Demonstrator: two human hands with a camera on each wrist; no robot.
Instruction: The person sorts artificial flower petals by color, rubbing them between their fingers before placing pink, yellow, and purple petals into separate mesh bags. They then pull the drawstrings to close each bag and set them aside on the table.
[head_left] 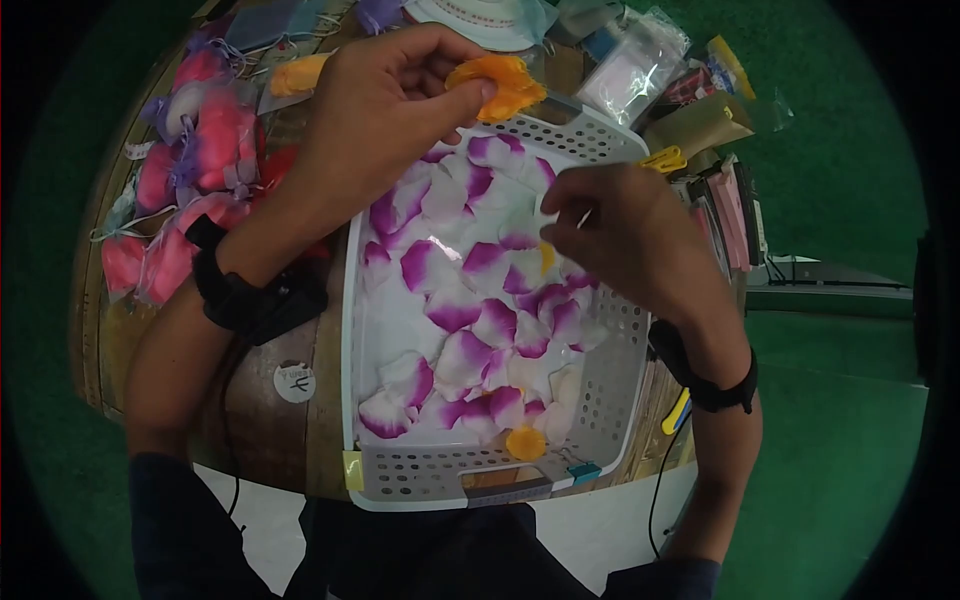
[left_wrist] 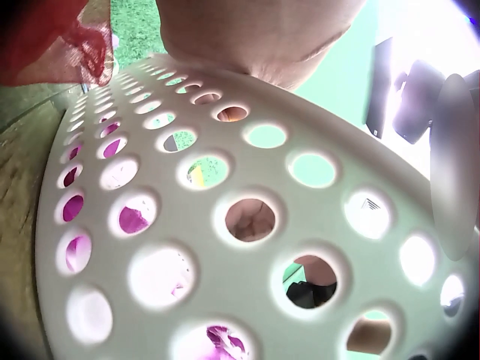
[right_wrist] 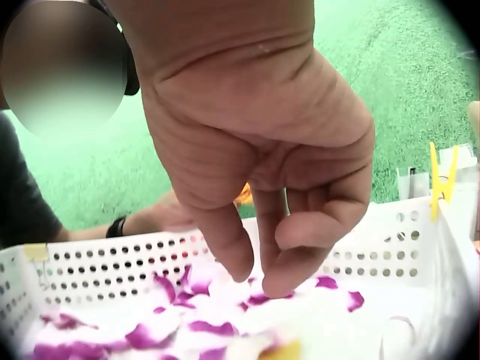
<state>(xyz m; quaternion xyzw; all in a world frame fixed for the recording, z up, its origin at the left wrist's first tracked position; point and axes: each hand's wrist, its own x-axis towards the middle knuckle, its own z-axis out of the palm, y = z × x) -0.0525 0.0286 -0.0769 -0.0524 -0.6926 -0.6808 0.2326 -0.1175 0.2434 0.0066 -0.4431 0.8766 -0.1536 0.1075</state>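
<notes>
My left hand (head_left: 395,100) pinches a small bunch of orange petals (head_left: 512,88) between thumb and fingers, over the far left rim of a white perforated basket (head_left: 353,400). Many white petals with purple edges (head_left: 462,360) lie scattered inside it. Over the right side of the basket hangs my right hand (head_left: 640,235), its fingers loosely bent. The right wrist view shows a gap between thumb and fingertips, with nothing held there. Just below this hand lies a yellow petal (head_left: 547,258). An orange petal (head_left: 526,443) rests at the basket's near end.
Mesh bags of pink petals (head_left: 225,135) crowd the table's left side. Clear plastic packets (head_left: 635,80) and a brown packet (head_left: 700,125) lie beyond the basket. A yellow clothespin (head_left: 663,159) grips the right rim; a teal binder clip (head_left: 583,472) sits on the near rim.
</notes>
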